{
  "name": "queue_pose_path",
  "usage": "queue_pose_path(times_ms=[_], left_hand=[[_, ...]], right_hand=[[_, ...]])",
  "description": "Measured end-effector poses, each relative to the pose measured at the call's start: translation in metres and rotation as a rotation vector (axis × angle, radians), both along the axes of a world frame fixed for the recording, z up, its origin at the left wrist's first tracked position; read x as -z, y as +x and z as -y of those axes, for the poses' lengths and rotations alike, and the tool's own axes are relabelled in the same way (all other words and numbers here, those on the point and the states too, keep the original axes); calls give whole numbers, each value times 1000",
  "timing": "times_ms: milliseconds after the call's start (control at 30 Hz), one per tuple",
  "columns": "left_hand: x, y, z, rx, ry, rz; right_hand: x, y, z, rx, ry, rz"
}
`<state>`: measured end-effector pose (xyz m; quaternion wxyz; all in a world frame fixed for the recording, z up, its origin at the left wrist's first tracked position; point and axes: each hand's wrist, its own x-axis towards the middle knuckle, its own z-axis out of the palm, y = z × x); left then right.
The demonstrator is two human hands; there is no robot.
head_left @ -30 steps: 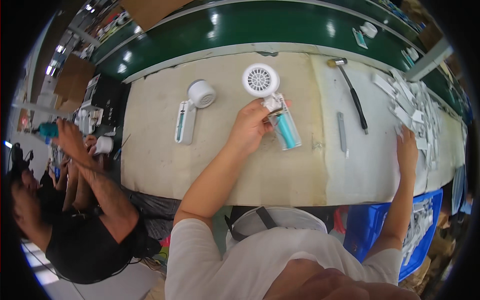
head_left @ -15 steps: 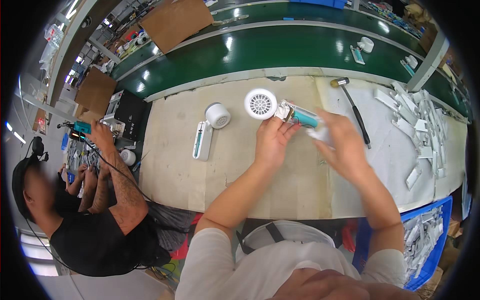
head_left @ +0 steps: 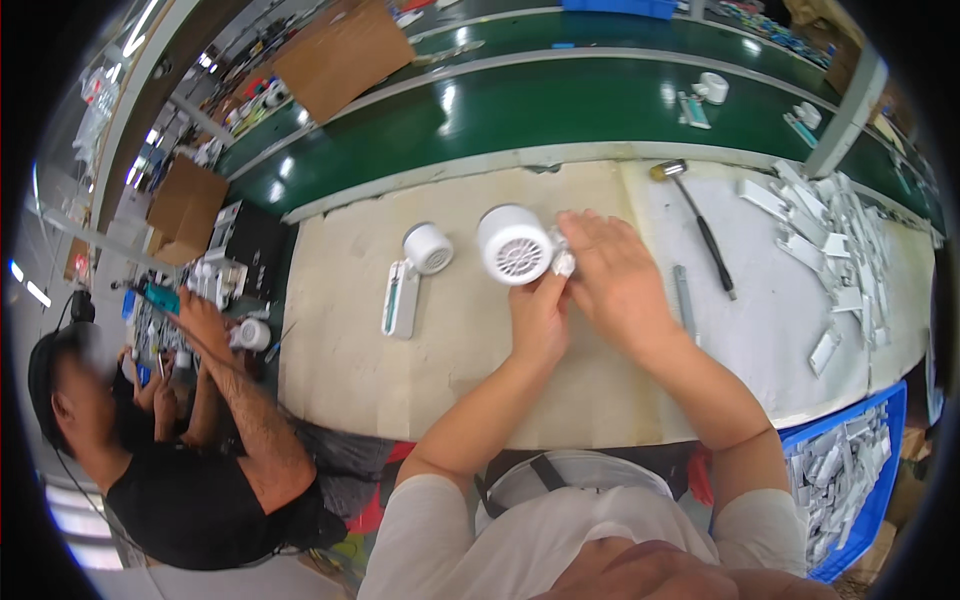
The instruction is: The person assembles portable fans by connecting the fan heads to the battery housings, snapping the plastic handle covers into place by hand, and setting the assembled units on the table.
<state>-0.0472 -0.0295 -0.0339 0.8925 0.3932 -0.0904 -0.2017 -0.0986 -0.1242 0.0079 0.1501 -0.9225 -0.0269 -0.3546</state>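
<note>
Over the middle of the table I hold a white device with a round, slotted head (head_left: 520,255), its grille tilted toward me. My left hand (head_left: 542,318) is closed around the neck of its handle, just below the head. Across the handle lies my right hand (head_left: 618,280), its fingers wrapped over it, so the teal battery inside is hidden. A crumpled white bit (head_left: 563,263) shows between the two hands. To the left, a similar white device (head_left: 428,248) rests on the table, its open handle showing a teal strip.
A mallet (head_left: 705,225) and a grey strip (head_left: 685,300) lie right of my hands. White plastic covers (head_left: 830,240) are heaped farther right, above a blue crate (head_left: 893,425) of similar parts. A green conveyor (head_left: 560,110) runs behind. At left, a co-worker (head_left: 215,430) holds a teal tool.
The device's head has tipped down and toward me. My right hand has moved left onto the handle, covering the teal battery. The grey strip on the table is now visible.
</note>
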Motion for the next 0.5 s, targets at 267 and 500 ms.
queue_pose_path(times_ms=[267,500], left_hand=[[-24,16,-18,-19,-98,82],[-27,20,-26,-138,-160,151]], right_hand=[[-12,-13,11,5,50,23],[4,-5,4,-258,1146,-448]])
